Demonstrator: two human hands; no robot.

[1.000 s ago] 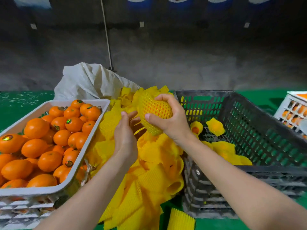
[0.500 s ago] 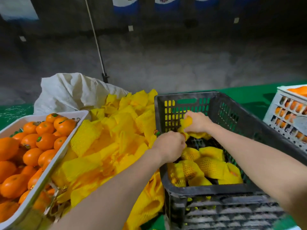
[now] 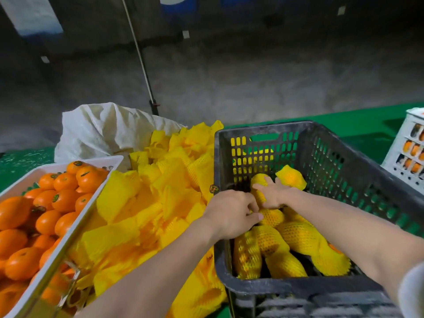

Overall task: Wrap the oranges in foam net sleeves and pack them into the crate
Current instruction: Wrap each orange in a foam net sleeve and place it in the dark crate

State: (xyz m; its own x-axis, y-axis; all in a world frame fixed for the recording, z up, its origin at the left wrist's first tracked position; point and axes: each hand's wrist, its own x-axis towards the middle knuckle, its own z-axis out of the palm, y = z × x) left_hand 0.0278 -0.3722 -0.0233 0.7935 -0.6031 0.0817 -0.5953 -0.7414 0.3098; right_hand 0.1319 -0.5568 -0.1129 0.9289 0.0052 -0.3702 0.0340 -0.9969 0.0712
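A dark plastic crate point(image 3: 339, 161) on the right holds several oranges wrapped in yellow foam net sleeves point(image 3: 296, 237). Both hands reach inside it. My right hand point(image 3: 274, 193) presses down on a wrapped orange point(image 3: 258, 180) near the crate's back left. My left hand point(image 3: 231, 213) sits over the left rim, fingers curled against a wrapped orange point(image 3: 271, 216). Bare oranges point(image 3: 46, 214) fill a white tray point(image 3: 114, 161) on the left. A pile of empty yellow foam sleeves point(image 3: 160, 198) lies between tray and crate.
A white sack point(image 3: 103, 131) lies behind the sleeve pile. A white crate with oranges point(image 3: 408, 154) stands at the far right. The surface is green point(image 3: 358, 120). A thin pole point(image 3: 142, 65) rises in front of a grey wall.
My right hand carried the wrapped orange from above the sleeve pile into the crate and set it down. My left hand followed to the crate's left rim. The view shifted right and closer.
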